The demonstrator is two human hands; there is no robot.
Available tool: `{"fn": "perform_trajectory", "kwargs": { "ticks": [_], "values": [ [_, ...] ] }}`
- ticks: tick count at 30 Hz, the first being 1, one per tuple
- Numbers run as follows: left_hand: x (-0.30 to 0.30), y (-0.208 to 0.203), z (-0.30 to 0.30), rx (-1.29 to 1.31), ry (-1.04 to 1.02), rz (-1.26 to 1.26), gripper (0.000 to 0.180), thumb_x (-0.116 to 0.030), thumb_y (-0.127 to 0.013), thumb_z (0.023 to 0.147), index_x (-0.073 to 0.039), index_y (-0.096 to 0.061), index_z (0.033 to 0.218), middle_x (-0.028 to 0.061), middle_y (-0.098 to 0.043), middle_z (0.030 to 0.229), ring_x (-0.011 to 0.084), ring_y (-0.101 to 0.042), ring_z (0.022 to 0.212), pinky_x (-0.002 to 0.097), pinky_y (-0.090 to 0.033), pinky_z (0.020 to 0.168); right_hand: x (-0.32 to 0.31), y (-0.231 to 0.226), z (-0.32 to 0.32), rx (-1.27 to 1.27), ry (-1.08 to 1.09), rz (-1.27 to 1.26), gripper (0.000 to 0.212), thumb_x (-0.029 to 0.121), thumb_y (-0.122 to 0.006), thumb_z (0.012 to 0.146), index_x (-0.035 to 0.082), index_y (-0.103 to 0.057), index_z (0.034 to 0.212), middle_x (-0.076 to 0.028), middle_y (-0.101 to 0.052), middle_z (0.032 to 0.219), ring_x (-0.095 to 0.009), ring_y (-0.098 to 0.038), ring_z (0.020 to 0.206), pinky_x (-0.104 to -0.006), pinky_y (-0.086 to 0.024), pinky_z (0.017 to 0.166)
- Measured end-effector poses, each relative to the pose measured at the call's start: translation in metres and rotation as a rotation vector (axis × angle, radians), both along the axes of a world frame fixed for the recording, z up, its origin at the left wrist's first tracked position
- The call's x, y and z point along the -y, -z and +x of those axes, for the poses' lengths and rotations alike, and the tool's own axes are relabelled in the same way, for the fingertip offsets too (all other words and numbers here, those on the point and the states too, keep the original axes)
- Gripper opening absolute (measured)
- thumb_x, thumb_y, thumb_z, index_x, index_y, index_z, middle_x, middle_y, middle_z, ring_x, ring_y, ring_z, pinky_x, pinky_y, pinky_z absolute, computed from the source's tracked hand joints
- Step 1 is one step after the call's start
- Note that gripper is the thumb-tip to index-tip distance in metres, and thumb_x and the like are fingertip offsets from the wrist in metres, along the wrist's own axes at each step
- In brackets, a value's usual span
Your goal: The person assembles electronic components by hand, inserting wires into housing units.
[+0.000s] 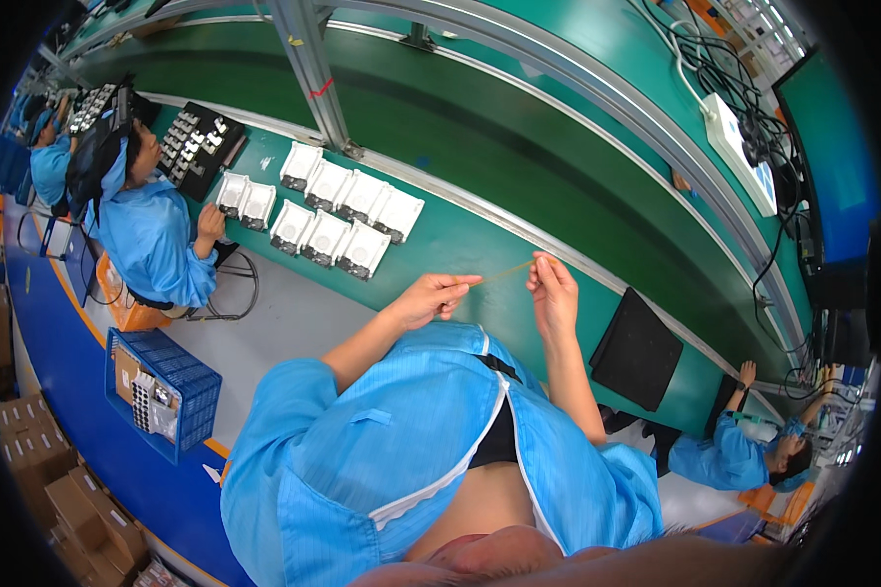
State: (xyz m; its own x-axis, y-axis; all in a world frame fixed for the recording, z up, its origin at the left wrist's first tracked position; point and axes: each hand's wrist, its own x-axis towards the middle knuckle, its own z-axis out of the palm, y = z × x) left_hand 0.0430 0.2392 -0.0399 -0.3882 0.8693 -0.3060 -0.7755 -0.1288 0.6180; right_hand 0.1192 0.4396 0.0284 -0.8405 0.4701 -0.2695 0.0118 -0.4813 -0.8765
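Observation:
A thin yellowish strip point(506, 273), like a rubber band or narrow tape, stretches between my two hands above the green bench point(460, 311). Its left end is pinched in the fingers of my left hand point(427, 299). My right hand point(555, 292), raised a little higher, pinches the other end between thumb and fingers. To the left of my hands stand several white box-shaped units point(360, 248) with dark parts along their lower edges, set in two rows. A flat black pad point(638, 349) lies on the bench to the right of my right hand.
A co-worker point(152, 225) in blue sits at the left beside a black tray point(201, 147) of small parts. Another person point(734, 450) is at the lower right. A metal frame post point(308, 78) rises behind the bench. A blue crate point(181, 391) stands at the left on the floor.

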Motion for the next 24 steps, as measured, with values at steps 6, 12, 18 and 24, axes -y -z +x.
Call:
{"fn": "perform_trajectory", "kwargs": {
  "ticks": [6, 12, 18, 24],
  "values": [
    [0.0, 0.004, 0.002, -0.01, -0.071, -0.053, 0.024, -0.01, -0.051, 0.088, 0.005, -0.054, 0.107, 0.0107, -0.06, 0.098, 0.0094, -0.052, 0.071, 0.0196, -0.043, 0.054, -0.005, -0.01, 0.005, -0.077, 0.019, 0.021, 0.017, 0.011, -0.059, 0.084, -0.002, -0.061, 0.095, -0.003, -0.056, 0.078, -0.009, -0.049, 0.067, -0.021, -0.041, 0.058],
    [0.002, 0.014, 0.0, 0.132, -0.188, -0.001, 0.02, -0.005, -0.053, 0.086, 0.003, -0.055, 0.104, 0.0107, -0.06, 0.095, 0.0131, -0.057, 0.079, 0.0224, -0.047, 0.064, 0.009, -0.026, 0.025, -0.051, -0.32, 0.42, 0.011, 0.006, -0.062, 0.079, 0.0, -0.066, 0.087, -0.003, -0.058, 0.079, -0.01, -0.051, 0.07, -0.0226, -0.042, 0.062],
    [0.001, 0.02, 0.001, 0.166, -0.229, 0.08, 0.009, 0.0, -0.056, 0.082, -0.003, -0.058, 0.091, 0.0116, -0.061, 0.092, 0.014, -0.058, 0.077, 0.0224, -0.048, 0.064, 0.007, -0.035, 0.037, -0.054, -0.865, 0.584, 0.009, 0.009, -0.065, 0.077, 0.005, -0.068, 0.084, -0.006, -0.062, 0.082, -0.015, -0.058, 0.079, -0.026, -0.045, 0.069],
    [0.0, 0.019, 0.007, 0.163, -0.175, 0.101, 0.009, 0.002, -0.057, 0.081, -0.002, -0.056, 0.088, 0.0122, -0.061, 0.092, 0.0132, -0.057, 0.076, 0.0224, -0.048, 0.064, -0.005, -0.029, 0.036, -0.075, -1.1, 0.555, 0.011, 0.012, -0.065, 0.077, 0.006, -0.068, 0.086, -0.004, -0.062, 0.081, -0.014, -0.058, 0.077, -0.0262, -0.046, 0.068]
  ]
}}
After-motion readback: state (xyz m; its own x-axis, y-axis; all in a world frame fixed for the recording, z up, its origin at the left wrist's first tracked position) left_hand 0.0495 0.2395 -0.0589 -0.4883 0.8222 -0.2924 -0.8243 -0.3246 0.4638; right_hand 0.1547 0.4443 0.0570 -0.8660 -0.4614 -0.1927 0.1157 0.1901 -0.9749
